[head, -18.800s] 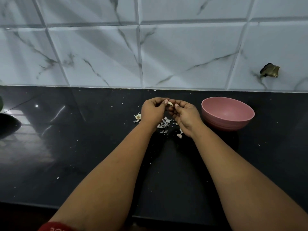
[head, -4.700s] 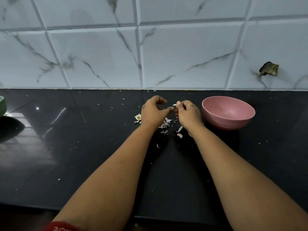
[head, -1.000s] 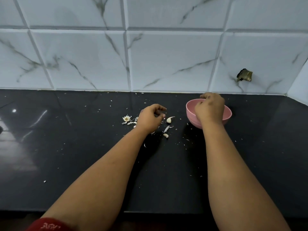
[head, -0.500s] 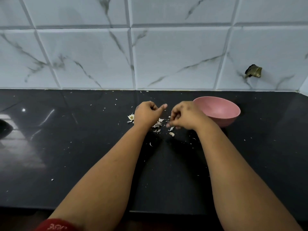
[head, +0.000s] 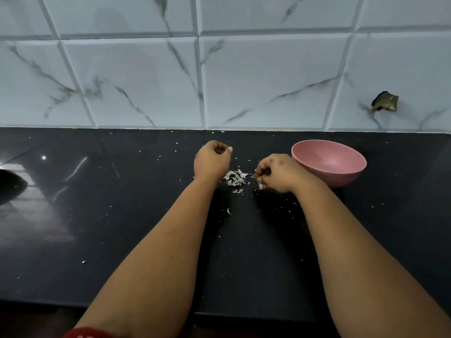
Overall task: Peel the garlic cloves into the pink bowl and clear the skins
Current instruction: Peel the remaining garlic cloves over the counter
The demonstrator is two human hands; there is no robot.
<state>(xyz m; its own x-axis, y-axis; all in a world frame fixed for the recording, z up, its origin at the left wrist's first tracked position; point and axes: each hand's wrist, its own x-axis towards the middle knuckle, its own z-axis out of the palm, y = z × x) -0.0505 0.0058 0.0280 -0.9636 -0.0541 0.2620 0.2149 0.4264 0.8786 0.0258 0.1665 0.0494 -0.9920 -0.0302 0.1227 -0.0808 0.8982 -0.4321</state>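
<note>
Skin pile [head: 235, 178] between curled hands — right hand [head: 275, 172] pinching scrap beside pink bowl [head: 329, 164]; left hand [head: 211, 160] contents unclear.

Your single head camera looks forward and down from above your forearms onto the black tabletop [head: 122, 215], facing the tiled wall [head: 268, 81]; both hands sit near frame centre.

text: none legible | red sleeve cuff [head: 91, 332]: pale marks at bottom edge, cut off, unreadable | pink bowl [head: 327, 162], worktop [head: 122, 215], wall tiles [head: 146, 81]: no lettering
</note>
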